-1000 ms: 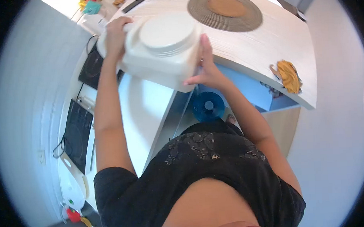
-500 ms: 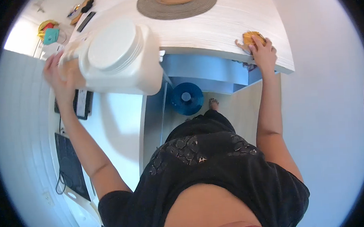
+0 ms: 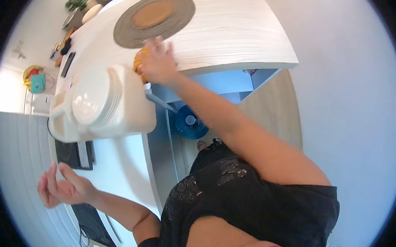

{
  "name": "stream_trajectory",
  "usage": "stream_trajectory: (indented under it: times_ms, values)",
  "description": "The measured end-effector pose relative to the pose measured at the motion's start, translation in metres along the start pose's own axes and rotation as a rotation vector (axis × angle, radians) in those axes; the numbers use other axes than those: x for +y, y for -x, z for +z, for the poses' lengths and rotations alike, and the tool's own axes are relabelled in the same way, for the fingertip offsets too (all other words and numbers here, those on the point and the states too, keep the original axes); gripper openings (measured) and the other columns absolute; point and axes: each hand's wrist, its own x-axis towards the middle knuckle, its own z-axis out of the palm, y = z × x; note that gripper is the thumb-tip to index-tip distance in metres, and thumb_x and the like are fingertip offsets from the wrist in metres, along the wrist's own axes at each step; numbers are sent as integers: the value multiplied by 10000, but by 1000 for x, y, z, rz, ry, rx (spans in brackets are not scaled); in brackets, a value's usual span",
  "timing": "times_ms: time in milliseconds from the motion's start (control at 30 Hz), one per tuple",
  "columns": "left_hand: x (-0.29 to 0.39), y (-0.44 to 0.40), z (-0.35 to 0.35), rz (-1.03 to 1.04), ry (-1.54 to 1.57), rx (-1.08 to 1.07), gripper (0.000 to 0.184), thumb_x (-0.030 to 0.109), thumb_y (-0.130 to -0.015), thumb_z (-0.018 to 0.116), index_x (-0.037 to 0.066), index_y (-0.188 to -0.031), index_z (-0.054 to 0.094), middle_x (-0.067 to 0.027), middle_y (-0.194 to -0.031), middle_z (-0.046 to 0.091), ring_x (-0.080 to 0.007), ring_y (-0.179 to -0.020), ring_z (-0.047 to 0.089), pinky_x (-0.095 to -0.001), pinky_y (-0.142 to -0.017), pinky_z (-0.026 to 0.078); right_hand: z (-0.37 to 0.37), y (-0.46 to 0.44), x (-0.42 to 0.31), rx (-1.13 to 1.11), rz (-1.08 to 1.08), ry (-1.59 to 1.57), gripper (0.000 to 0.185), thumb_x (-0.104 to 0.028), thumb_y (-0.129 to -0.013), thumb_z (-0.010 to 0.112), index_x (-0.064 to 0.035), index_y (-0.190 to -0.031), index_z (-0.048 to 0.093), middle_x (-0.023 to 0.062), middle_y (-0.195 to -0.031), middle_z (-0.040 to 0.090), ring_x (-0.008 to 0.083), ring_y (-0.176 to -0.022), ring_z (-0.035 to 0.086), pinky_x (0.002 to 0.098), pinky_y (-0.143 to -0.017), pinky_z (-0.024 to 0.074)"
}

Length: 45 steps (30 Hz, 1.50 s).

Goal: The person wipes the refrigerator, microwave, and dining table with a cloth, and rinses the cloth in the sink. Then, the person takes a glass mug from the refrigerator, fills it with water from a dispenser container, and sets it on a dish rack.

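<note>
My right hand [image 3: 159, 65] is stretched across to the left over the white wood-grain tabletop [image 3: 238, 33]. Partly hidden beneath it is a crumpled yellow-orange cloth-like thing [image 3: 139, 63], which the hand grips; its exact kind cannot be made out. Just left of this stands a big off-white plastic jug [image 3: 133, 102] with a wide round lid and a side handle. My left hand [image 3: 66, 186] is in the air below the jug, apart from it, fingers loosely bent and spread with nothing in them.
A round woven placemat [image 3: 184, 9] lies farther back, near a dark remote-like object [image 3: 68, 64]. Beneath the tabletop is an open drawer [image 3: 218, 85]. A blue water bottle [image 3: 190, 124] stands on the floor. At left is a white counter with a black cooktop [image 3: 94, 223].
My right hand has swept from the table's right side to beside the jug, carrying the yellow-orange thing. My left hand has come off the jug and dropped lower. The view has shifted.
</note>
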Motion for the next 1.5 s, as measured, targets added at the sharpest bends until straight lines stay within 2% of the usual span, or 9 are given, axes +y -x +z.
stream_trajectory:
  times_ms: [267,567,633,733,800,1000,1100,1267,1500]
  values:
    - [42,11,15,-123,-125,-130,102,9,-813,625,-4,-913,612,-74,-1106,317,-133,-1054,338,-280,-887,382,4,16,56,-176,-151,30,405,-365,-885,436,-238,-1260,520,45,-1373,442,322,-1264,401,613,-991,280]
    - [145,12,62,-132,-420,-219,92,94,-835,627,50,-912,651,-83,-1068,385,-183,-1024,392,-338,-879,367,-193,127,380,-248,13,602,337,-229,-856,504,-208,-1182,590,41,-1295,523,204,-1147,531,407,-856,462]
    - [166,12,82,-91,-415,-283,108,96,-820,634,65,-919,663,-95,-1067,414,-201,-1023,414,-347,-881,366,-269,110,395,-380,1002,-119,288,-123,-881,447,-103,-1126,598,86,-867,647,202,-780,617,365,-635,500]
    - [199,13,110,-264,-288,-279,143,39,-792,613,62,-924,663,-110,-1084,413,-219,-1026,428,-329,-886,368,-262,134,487,-26,717,-85,267,-159,-893,457,-87,-1115,587,60,-681,597,176,-657,587,343,-463,453]
    - [224,12,123,-307,-289,-308,173,3,-785,595,61,-934,661,-107,-1088,403,-219,-1002,433,-333,-876,379,-283,112,479,120,1031,-822,259,-204,-919,446,-81,-1110,569,26,-724,570,151,-646,562,313,-455,439]
    - [290,19,164,-346,-180,-367,213,-35,-766,576,64,-932,665,-104,-1100,393,-229,-976,429,-337,-861,384,-270,31,416,-349,1097,-1219,338,-211,-951,427,-93,-1265,479,47,-1080,581,147,-972,550,291,-746,482]
    - [306,19,171,-386,-169,-406,230,-47,-747,579,73,-921,673,-106,-1103,396,-233,-969,427,-339,-851,387,-215,21,442,-317,679,-1073,340,-220,-956,404,-123,-1272,484,57,-1185,552,187,-1097,488,341,-914,413]
    - [292,37,170,-441,-243,-428,196,-12,-779,577,68,-933,670,-119,-1103,410,-242,-1005,429,-351,-867,386,-206,47,405,-485,-266,-46,446,-432,-936,376,-268,-1349,422,-28,-1445,344,271,-1345,278,561,-1067,157]
    - [290,53,213,-475,-286,-416,148,0,-803,582,43,-921,660,-123,-1081,413,-236,-1007,444,-354,-858,398,-174,39,406,-565,-485,-159,445,-490,-915,392,-313,-1316,465,-56,-1429,369,245,-1332,307,529,-1057,195]
